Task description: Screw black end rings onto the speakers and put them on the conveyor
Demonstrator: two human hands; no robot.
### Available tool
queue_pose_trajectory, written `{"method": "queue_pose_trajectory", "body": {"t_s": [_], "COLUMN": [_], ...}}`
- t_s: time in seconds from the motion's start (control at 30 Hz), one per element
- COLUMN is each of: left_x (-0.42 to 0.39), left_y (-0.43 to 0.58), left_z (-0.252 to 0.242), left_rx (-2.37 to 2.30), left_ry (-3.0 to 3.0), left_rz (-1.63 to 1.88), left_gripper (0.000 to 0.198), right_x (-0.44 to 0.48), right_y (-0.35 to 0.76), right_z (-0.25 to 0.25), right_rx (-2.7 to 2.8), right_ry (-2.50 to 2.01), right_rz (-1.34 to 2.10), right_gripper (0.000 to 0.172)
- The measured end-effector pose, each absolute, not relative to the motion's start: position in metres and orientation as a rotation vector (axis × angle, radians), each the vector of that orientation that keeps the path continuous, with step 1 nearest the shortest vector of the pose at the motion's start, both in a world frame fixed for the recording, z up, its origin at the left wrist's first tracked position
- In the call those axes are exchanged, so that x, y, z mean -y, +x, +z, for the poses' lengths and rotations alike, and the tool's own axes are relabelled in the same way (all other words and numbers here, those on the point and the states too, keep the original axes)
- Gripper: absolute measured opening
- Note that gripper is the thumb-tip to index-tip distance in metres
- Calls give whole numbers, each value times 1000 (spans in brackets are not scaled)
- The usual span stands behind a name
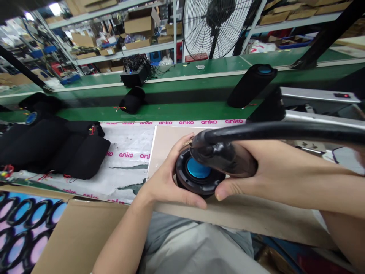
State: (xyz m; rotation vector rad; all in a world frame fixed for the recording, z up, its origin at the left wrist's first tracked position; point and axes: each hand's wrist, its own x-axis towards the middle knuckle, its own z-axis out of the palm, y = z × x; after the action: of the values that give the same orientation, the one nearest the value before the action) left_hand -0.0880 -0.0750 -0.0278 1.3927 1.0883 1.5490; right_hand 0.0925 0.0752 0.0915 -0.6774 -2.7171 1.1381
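A round black speaker (182, 182) stands end-up in front of me, with a shiny blue disc (199, 168) in the middle of its face. My left hand (168, 182) curls around its left side, thumb at the near rim. In my right hand (256, 167) is a dark tool (234, 160) that looks like a corded electric screwdriver; a thick black cable (273, 131) leaves its top toward the right. The tool covers part of the speaker's face, and its tip is hidden. My right thumb lies against the speaker's near right edge.
Black fabric-covered cylinders (54, 144) with loose wires lie at left on white printed sheeting (125, 142). More cylinders (252, 85) are on the green belt (176, 110). An open carton (85, 224) holds blue-pink discs (21, 211). A metal device (319, 95) stands right; a fan (216, 26) is behind.
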Motion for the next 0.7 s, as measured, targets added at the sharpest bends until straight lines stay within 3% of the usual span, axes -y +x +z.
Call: {"method": "queue_pose_trajectory", "body": {"t_s": [0.23,0.33,0.4,0.63,0.7], "left_x": [75,75,76,77,77], "left_y": [-88,-87,-86,-85,-84], "left_z": [-24,-21,-20,-19,-17], "left_rx": [-1022,-1049,-1049,-1013,-1042], "left_ry": [1401,1374,1364,1369,1355], "left_rz": [1537,1511,1505,1537,1523], "left_gripper": [147,150,150,144,144], "right_x": [-74,-75,-75,-76,-80], "right_y": [98,100,101,104,106], "right_z": [89,86,86,78,71], "right_rx": [2709,2746,2780,2703,2682], "right_ry": [-603,-564,-518,-526,-463], "right_rz": [1339,1268,1223,1223,1169], "right_gripper": [37,74,85,78,84]}}
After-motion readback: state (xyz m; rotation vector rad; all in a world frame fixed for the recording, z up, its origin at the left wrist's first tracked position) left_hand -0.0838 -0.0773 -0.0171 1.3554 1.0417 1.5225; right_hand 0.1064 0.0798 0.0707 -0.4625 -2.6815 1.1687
